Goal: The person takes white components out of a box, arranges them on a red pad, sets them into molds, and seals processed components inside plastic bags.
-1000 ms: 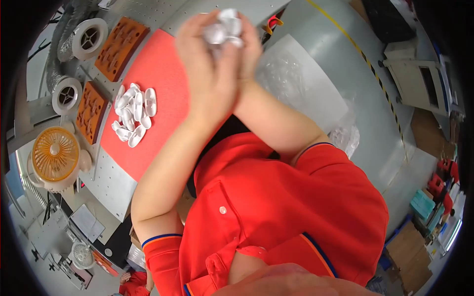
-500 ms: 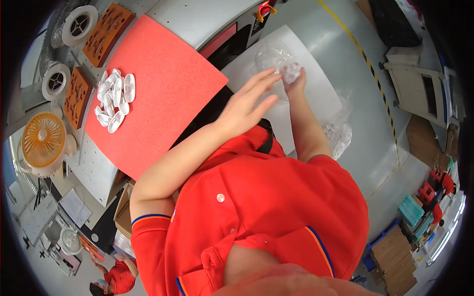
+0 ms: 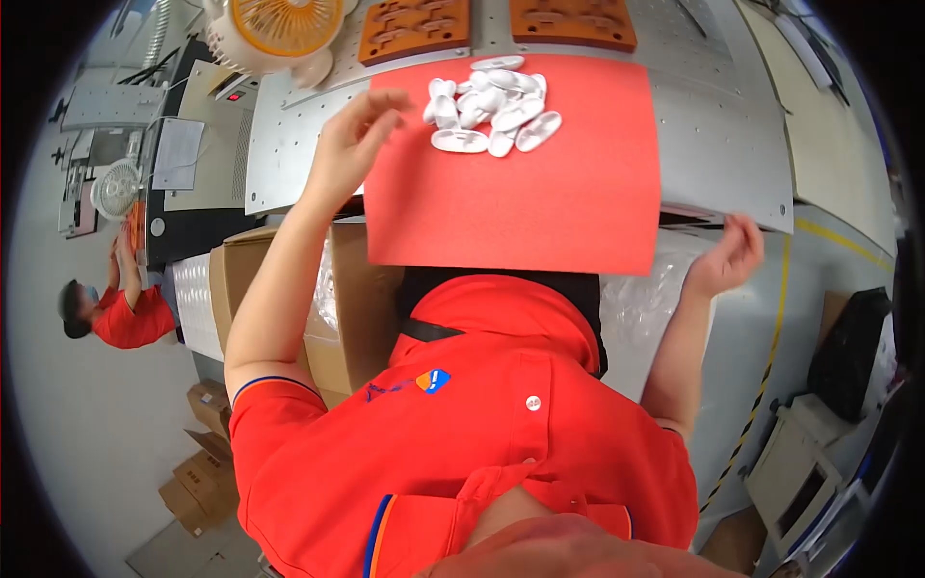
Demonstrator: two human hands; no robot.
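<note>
Several small white oval plastic pieces (image 3: 491, 101) lie in a loose pile on a red mat (image 3: 511, 212). My left hand (image 3: 347, 149) is raised at the mat's left edge, slightly blurred. Its fingers are apart, bent toward the pile but not touching it, and it holds nothing. Beyond the mat's right side, by the table's front corner, my right hand (image 3: 725, 258) is held up with its fingers curled together. I see nothing in it. Clear plastic film (image 3: 641, 299) lies on a white surface below, between that hand and my body.
Two orange-brown fixture blocks (image 3: 414, 29) (image 3: 573, 24) stand behind the mat on the metal table (image 3: 718, 125). A fan with an orange grille (image 3: 284, 24) is at the back left. An open cardboard box (image 3: 361, 299) is by my left side. Another person (image 3: 135, 308) sits at far left.
My view and body have turned from the right-hand side to face the mat. My right hand no longer shows the crumpled clear plastic. My left hand has moved away from it to the mat's left.
</note>
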